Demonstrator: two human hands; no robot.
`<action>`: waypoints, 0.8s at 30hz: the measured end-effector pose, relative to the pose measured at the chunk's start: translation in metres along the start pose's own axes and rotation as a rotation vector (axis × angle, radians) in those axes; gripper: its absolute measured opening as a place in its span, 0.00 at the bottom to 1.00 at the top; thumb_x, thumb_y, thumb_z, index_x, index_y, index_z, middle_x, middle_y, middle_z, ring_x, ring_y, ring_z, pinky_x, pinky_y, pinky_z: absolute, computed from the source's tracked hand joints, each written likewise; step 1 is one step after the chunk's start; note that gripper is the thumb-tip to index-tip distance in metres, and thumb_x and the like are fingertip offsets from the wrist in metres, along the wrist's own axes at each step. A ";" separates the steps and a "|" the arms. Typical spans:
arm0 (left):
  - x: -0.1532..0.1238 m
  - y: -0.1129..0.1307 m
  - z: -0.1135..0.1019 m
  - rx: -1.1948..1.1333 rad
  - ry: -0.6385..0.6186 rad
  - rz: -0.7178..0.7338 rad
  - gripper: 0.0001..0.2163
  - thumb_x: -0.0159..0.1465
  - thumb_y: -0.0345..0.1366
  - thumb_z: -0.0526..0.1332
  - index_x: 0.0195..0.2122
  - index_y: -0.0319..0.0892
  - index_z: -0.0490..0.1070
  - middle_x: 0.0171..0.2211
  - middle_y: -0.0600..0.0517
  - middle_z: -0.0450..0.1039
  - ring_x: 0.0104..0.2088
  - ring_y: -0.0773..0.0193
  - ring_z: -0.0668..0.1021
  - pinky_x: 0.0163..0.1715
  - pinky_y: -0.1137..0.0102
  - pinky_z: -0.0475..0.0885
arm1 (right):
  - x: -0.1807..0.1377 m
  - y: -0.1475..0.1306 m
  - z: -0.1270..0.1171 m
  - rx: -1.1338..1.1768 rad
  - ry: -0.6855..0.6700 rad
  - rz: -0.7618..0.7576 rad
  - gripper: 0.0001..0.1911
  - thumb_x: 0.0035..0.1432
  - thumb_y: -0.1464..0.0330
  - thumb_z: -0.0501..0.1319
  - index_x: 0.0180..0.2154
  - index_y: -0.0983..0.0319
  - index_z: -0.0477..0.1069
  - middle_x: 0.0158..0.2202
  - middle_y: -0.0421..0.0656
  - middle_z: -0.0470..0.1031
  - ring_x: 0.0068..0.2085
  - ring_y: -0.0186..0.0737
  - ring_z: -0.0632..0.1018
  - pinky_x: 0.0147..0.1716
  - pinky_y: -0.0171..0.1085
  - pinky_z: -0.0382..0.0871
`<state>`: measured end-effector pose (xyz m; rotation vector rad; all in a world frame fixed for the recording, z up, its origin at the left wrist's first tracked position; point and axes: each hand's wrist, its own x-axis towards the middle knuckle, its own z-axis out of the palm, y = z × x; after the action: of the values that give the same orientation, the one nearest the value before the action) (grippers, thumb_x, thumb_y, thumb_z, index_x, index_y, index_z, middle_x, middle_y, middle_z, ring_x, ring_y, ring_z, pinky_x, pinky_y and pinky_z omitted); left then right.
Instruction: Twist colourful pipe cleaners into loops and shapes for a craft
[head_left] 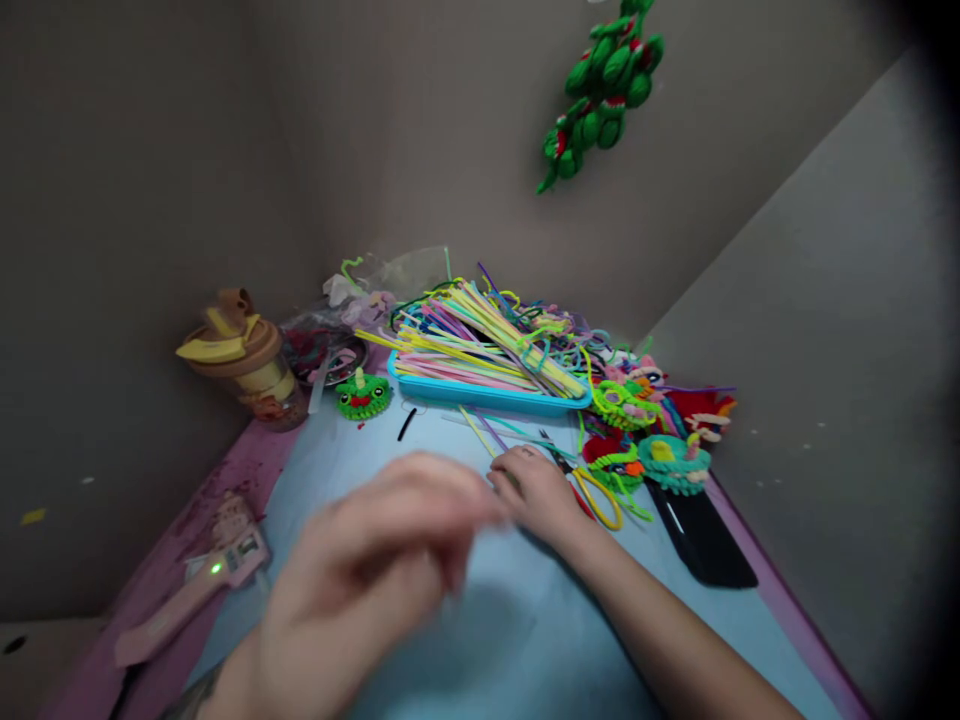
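Observation:
My left hand (375,550) is raised close to the camera, above the blue table cover. Its fingers are curled and pressed together, blurred at the tips, and whatever they may hold is hidden. Farther back, my right hand (536,490) rests low on the cover with its fingers bent downward. The end of a pale yellow pipe cleaner (478,432) reaches its fingertips; whether they grip it is unclear. Scissors with yellow and red handles (600,498) lie just right of that hand. A short black piece (406,424) lies beyond my left hand.
A blue tray (487,396) heaped with pipe cleaners stands at the back. A green frog-like figure (364,395) sits left of it. A pink glue gun (202,585) with a green light lies left, near a tumbler (259,370). Colourful figures (675,462) and a black phone-like slab (705,535) lie right.

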<state>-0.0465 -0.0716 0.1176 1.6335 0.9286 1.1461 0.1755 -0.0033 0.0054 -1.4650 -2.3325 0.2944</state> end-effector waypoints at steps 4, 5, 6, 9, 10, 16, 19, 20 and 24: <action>0.037 -0.051 0.005 0.456 0.135 -0.116 0.09 0.63 0.35 0.53 0.38 0.42 0.72 0.35 0.49 0.73 0.36 0.63 0.73 0.36 0.69 0.68 | 0.001 0.006 0.016 -0.120 0.075 0.106 0.08 0.59 0.66 0.56 0.36 0.62 0.71 0.37 0.47 0.71 0.43 0.46 0.69 0.43 0.41 0.63; 0.040 -0.065 0.006 0.546 0.077 -0.131 0.09 0.62 0.34 0.53 0.35 0.42 0.72 0.33 0.49 0.72 0.34 0.63 0.73 0.35 0.69 0.68 | 0.001 0.007 0.019 -0.140 0.084 0.122 0.08 0.59 0.66 0.56 0.36 0.61 0.70 0.38 0.48 0.71 0.43 0.47 0.69 0.43 0.42 0.63; 0.041 -0.078 0.007 0.591 0.011 -0.143 0.09 0.62 0.34 0.53 0.34 0.42 0.72 0.33 0.49 0.72 0.34 0.63 0.73 0.35 0.69 0.67 | 0.001 0.009 0.020 -0.160 0.091 0.139 0.07 0.59 0.65 0.56 0.36 0.61 0.70 0.38 0.48 0.70 0.43 0.47 0.69 0.42 0.42 0.63; 0.034 -0.101 0.010 0.662 -0.180 -0.155 0.08 0.61 0.34 0.53 0.32 0.43 0.71 0.33 0.50 0.71 0.35 0.63 0.73 0.34 0.70 0.66 | -0.001 0.012 0.020 -0.207 0.104 0.184 0.07 0.58 0.65 0.56 0.36 0.61 0.69 0.37 0.48 0.69 0.43 0.48 0.68 0.42 0.43 0.63; 0.031 -0.104 0.011 0.681 -0.244 -0.154 0.07 0.61 0.35 0.54 0.31 0.43 0.71 0.32 0.51 0.70 0.35 0.63 0.73 0.34 0.70 0.66 | -0.001 0.013 0.020 -0.214 0.104 0.196 0.07 0.58 0.65 0.56 0.36 0.61 0.69 0.37 0.48 0.69 0.43 0.49 0.68 0.42 0.44 0.63; 0.029 -0.109 0.009 0.844 -0.345 -0.190 0.07 0.62 0.38 0.54 0.33 0.43 0.70 0.34 0.50 0.69 0.36 0.62 0.72 0.35 0.69 0.65 | -0.004 0.018 0.013 -0.198 0.076 0.216 0.08 0.59 0.64 0.55 0.36 0.61 0.69 0.38 0.48 0.70 0.44 0.49 0.68 0.43 0.43 0.62; 0.033 -0.114 0.009 0.939 -0.279 -0.254 0.08 0.63 0.39 0.53 0.38 0.44 0.69 0.37 0.49 0.69 0.37 0.60 0.72 0.36 0.68 0.65 | -0.006 0.019 0.012 -0.191 0.066 0.220 0.08 0.59 0.64 0.56 0.38 0.61 0.70 0.38 0.48 0.71 0.44 0.49 0.68 0.43 0.43 0.62; 0.035 -0.115 0.011 0.966 -0.268 -0.270 0.09 0.63 0.39 0.53 0.39 0.44 0.68 0.38 0.48 0.70 0.38 0.59 0.72 0.37 0.67 0.65 | -0.006 0.019 0.012 -0.190 0.061 0.227 0.09 0.59 0.64 0.56 0.38 0.61 0.70 0.38 0.48 0.72 0.43 0.49 0.69 0.42 0.43 0.61; 0.038 -0.118 0.019 1.082 -0.269 -0.269 0.09 0.63 0.40 0.52 0.38 0.43 0.68 0.37 0.47 0.69 0.40 0.57 0.72 0.38 0.66 0.65 | -0.005 0.018 0.012 -0.178 0.047 0.247 0.09 0.59 0.65 0.55 0.40 0.61 0.69 0.36 0.46 0.74 0.42 0.48 0.70 0.41 0.42 0.61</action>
<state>-0.0261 -0.0054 0.0132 2.2965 1.6669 0.1600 0.1876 0.0002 -0.0134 -1.8294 -2.1887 0.1166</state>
